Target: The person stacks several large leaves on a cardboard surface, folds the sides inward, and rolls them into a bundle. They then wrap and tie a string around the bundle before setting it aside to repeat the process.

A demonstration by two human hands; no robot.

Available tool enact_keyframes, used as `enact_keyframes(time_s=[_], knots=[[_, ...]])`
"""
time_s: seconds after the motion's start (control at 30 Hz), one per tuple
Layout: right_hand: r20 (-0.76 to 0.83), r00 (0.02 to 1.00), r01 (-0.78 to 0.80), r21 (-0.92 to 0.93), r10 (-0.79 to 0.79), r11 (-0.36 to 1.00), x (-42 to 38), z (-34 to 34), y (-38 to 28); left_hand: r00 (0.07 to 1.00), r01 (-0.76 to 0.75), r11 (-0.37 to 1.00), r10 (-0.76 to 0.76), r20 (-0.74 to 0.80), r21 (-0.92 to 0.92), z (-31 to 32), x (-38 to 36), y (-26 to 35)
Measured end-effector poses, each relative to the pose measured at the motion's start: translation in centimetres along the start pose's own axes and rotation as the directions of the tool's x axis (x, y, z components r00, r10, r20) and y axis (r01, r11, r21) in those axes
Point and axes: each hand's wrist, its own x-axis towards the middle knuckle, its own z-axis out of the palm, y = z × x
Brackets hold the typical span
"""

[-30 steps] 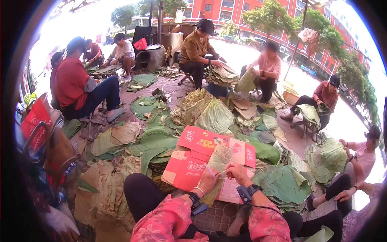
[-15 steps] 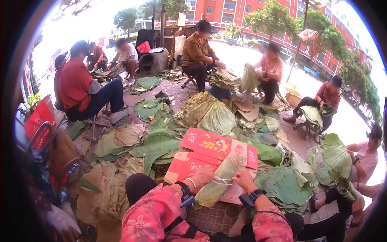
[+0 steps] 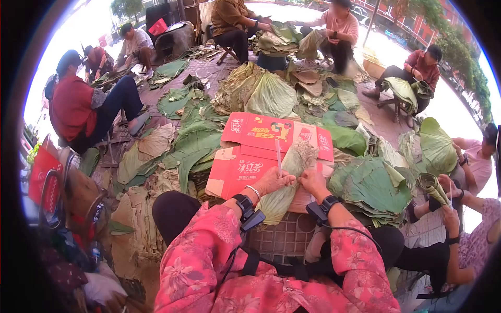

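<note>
A folded bundle of dried lotus leaves (image 3: 299, 156) lies slanted over a flattened red carton (image 3: 250, 151) in front of my knees. My left hand (image 3: 275, 182) is closed in a pinch on a white tie strip (image 3: 278, 155), whose free end sticks up above the fingers. Close beside it, my right hand (image 3: 313, 183) pinches at the same strip over the bundle's middle; its fingertips mostly hide what they hold. Below the hands, the bundle's pale green lower end (image 3: 274, 206) hangs past the carton's edge.
Under the carton is a brown plastic crate (image 3: 276, 239). Stacked green leaves (image 3: 370, 185) lie to the right, a large dried leaf pile (image 3: 258, 91) ahead. Several people sit around handling leaves; one person's hands (image 3: 448, 203) work close on my right. A red bag (image 3: 44, 172) stands left.
My view has tilted downward. My hands have come closer together over the bundle, and the strip, earlier stretched across it between them, now has an end pointing up from my left hand.
</note>
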Motion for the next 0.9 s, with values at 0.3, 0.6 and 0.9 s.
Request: enact_keyframes(time_s=[0.3,0.6,0.9], knots=[[0.217,0.976,-0.040,0.115,0.014,0.993,0.9,-4.0,-1.1,0.979,-0.006,0.999,0.016,-0.201,0.050,0.7,0.0,-1.8],[0.166,0.979,-0.088,0.872,-0.120,0.482,2.0,-4.7,-6.2,0.965,0.117,0.969,-0.060,-0.255,0.217,1.1,-0.5,-0.5],[0.218,0.927,0.300,0.053,-0.304,0.953,1.1,-1.6,-3.5,0.974,0.004,0.995,-0.026,-0.225,-0.099,0.6,-0.7,-1.4]])
